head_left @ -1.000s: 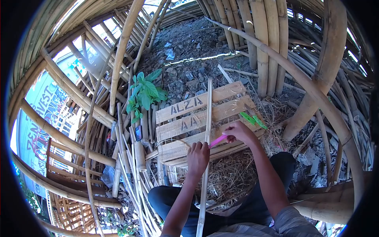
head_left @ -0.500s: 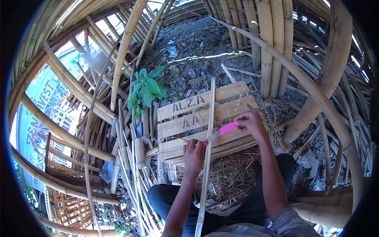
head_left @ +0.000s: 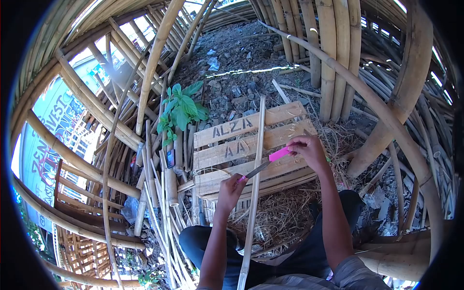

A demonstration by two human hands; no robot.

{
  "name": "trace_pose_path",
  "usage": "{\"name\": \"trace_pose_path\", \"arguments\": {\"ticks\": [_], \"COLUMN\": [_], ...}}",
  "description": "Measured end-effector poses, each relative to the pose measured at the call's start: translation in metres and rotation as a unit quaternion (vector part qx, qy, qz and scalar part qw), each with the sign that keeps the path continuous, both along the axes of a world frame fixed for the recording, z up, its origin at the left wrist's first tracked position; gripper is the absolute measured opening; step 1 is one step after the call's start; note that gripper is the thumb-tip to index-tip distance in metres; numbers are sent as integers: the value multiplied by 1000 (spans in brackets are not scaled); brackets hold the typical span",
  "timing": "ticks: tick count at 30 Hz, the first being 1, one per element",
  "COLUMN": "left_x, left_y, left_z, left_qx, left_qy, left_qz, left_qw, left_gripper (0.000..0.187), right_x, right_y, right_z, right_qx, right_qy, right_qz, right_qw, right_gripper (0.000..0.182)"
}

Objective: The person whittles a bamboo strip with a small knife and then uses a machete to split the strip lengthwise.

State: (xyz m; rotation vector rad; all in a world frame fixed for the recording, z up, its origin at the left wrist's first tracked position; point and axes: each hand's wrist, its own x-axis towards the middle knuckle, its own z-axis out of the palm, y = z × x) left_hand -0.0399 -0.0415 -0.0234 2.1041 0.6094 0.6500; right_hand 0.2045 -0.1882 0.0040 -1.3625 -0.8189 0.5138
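My left hand [head_left: 230, 193] grips a knife [head_left: 258, 169] by its pink handle, which is mostly hidden by my fingers. The grey blade points up and right, passing over a long split bamboo strip [head_left: 256, 193]. A bright pink sheath [head_left: 279, 154] is pinched in the fingers of my right hand [head_left: 308, 151], close to the blade's tip. Below both hands is a slatted wooden crate [head_left: 227, 153] with stencilled black letters. The bamboo strip lies across the crate and runs down toward my lap.
Dry straw [head_left: 278, 217] lies between my legs and beside the crate. Thin bamboo strips [head_left: 166, 227] lean at the left, near a leafy green plant [head_left: 181, 108]. Thick bamboo poles [head_left: 333, 63] stand at the right, and a slanting pole [head_left: 377, 106] crosses that side. Stony ground [head_left: 227, 43] lies beyond.
My left hand has moved slightly left and down with the knife. More of the blade shows, and its tip is at the pink sheath's end. My right hand has barely moved.
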Motion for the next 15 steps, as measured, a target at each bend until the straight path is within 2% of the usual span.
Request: {"name": "trace_pose_path", "arguments": {"ticks": [2, 15], "left_x": [1, -3], "left_y": [0, 4], "left_z": [1, 1], "left_qx": [8, -2], "left_qy": [-5, 22], "left_qz": [-4, 12], "left_qw": [1000, 1000], "left_gripper": [18, 24], "right_x": [0, -1], "right_y": [0, -1], "right_z": [0, 2], "right_qx": [-11, -13], "right_qy": [-28, -21], "right_qz": [17, 11], "right_qw": [999, 1000], "right_gripper": [10, 10]}}
